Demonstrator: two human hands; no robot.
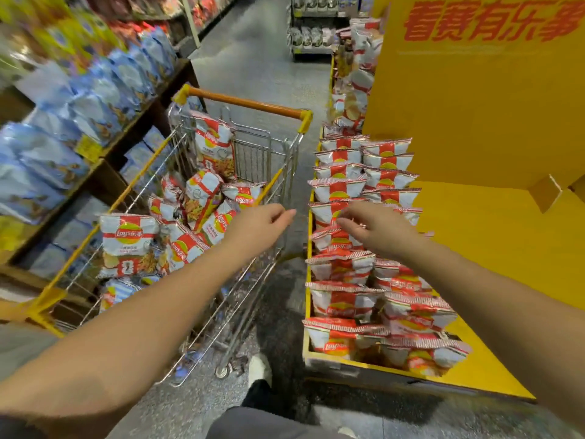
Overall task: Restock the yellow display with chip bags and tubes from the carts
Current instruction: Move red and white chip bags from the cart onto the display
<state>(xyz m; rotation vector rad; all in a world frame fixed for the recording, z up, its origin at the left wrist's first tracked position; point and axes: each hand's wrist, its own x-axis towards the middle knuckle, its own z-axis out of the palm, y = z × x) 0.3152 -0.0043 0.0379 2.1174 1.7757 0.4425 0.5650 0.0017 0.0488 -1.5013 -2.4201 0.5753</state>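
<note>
Neither hand is gripping anything right now. The left hand (262,221) is hovering over the cart's right rim with fingers loosely curled and empty, and the right hand (376,229) is hanging just above the chip bags (345,188) in the yellow display (474,122), fingers relaxed and drooping, maybe brushing a bag, can't really tell. The wire cart (240,147) is sitting left of the display, holding more red-and-white bags (128,242) in a loose heap.

Blue bags (95,99) fill wooden shelves (142,122) left of the grey floor (253,58).
</note>
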